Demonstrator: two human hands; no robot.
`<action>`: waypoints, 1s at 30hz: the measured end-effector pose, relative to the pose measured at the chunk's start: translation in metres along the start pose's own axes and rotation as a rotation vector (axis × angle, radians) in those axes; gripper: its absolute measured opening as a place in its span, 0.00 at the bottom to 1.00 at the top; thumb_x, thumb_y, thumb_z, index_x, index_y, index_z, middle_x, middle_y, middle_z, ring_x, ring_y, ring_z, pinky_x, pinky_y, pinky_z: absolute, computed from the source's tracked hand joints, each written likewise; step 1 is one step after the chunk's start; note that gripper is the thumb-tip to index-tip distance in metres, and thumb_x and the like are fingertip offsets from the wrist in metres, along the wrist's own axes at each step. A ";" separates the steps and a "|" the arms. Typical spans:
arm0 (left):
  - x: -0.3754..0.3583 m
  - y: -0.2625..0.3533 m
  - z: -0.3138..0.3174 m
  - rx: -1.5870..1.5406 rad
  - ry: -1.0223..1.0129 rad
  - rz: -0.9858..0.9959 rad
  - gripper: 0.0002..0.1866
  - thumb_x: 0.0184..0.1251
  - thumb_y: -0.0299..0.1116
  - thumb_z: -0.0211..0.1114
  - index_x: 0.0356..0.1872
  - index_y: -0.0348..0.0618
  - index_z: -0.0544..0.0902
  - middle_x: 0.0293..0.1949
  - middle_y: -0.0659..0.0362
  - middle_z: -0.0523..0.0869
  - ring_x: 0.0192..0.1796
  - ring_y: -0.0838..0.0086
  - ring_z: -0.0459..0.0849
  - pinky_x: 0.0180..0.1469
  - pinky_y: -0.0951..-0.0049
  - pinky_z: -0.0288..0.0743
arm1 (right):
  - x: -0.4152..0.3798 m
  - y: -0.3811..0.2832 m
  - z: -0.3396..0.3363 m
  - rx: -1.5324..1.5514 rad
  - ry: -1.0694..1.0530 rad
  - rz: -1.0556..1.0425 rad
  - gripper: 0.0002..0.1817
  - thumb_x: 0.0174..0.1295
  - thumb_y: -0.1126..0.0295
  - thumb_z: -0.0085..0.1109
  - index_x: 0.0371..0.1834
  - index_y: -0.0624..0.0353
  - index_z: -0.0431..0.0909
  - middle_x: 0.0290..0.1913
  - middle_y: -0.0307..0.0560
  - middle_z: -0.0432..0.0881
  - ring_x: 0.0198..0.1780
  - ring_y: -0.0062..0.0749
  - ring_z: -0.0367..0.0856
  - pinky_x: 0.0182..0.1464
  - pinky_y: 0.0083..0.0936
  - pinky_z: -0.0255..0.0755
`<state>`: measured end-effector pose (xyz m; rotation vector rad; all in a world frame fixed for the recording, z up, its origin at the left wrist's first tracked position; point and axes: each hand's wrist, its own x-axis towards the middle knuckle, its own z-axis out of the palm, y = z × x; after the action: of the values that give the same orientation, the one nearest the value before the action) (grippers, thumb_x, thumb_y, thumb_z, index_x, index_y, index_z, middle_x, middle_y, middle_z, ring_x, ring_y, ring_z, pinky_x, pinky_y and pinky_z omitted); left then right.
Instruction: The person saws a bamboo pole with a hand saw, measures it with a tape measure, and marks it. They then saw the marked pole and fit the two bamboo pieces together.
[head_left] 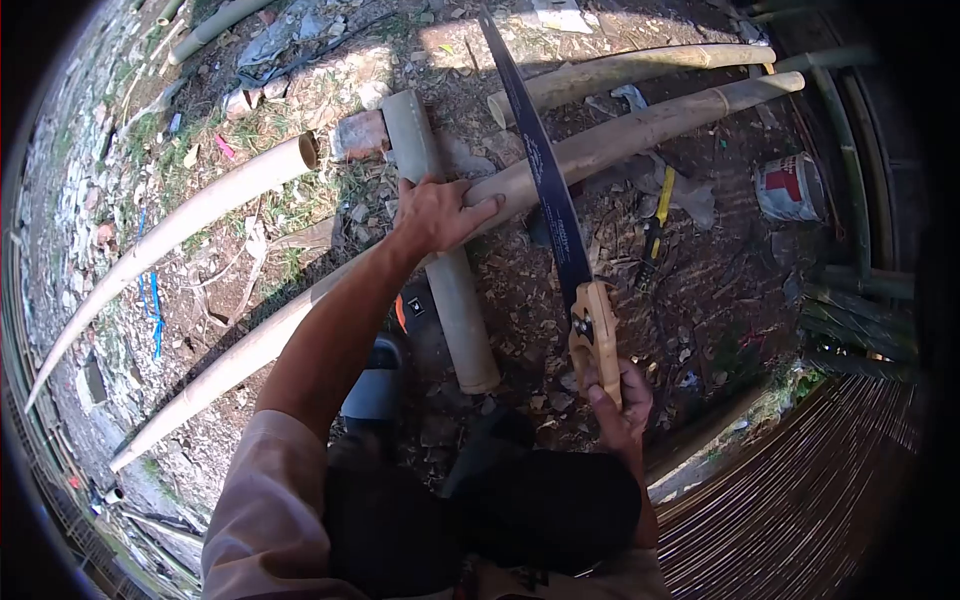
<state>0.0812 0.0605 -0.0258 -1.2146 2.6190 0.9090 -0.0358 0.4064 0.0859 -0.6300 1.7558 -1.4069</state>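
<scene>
Left hand [436, 214] clamped over smooth bamboo pole [640, 138] | right hand [624, 412] wrapped round tan-handled saw [555, 200], dark tapering blade [538, 140]

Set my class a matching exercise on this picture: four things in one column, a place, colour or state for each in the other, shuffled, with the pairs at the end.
1. left hand
2. right hand
3. saw blade
4. bucket

A. whitish with a red patch
B. gripping the tan saw handle
C. dark, with pale lettering
D. on the long pole

Pairs: 1-D, 2-B, 3-C, 4-A
</scene>
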 end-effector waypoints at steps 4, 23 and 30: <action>-0.001 0.004 -0.002 0.036 0.004 -0.008 0.43 0.71 0.77 0.49 0.59 0.47 0.89 0.45 0.48 0.93 0.64 0.53 0.82 0.70 0.39 0.60 | 0.005 0.009 -0.009 0.109 -0.077 0.071 0.11 0.70 0.76 0.63 0.54 0.64 0.80 0.44 0.39 0.82 0.42 0.16 0.77 0.46 0.19 0.74; 0.005 -0.006 0.007 0.059 0.004 -0.001 0.45 0.71 0.78 0.46 0.63 0.47 0.87 0.57 0.48 0.90 0.69 0.56 0.80 0.75 0.40 0.55 | 0.007 0.038 -0.034 0.027 -0.188 -0.029 0.07 0.71 0.73 0.61 0.45 0.66 0.82 0.38 0.38 0.80 0.37 0.18 0.76 0.40 0.21 0.71; -0.026 0.026 0.008 0.207 0.058 -0.019 0.41 0.73 0.73 0.49 0.63 0.46 0.85 0.54 0.48 0.91 0.63 0.54 0.84 0.72 0.46 0.60 | -0.014 0.011 -0.041 -0.132 0.001 0.099 0.13 0.76 0.69 0.59 0.38 0.69 0.84 0.30 0.37 0.78 0.32 0.18 0.73 0.34 0.22 0.65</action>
<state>0.0788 0.0951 -0.0110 -1.2261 2.6610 0.5896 -0.0604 0.4438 0.0825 -0.6032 1.8662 -1.2328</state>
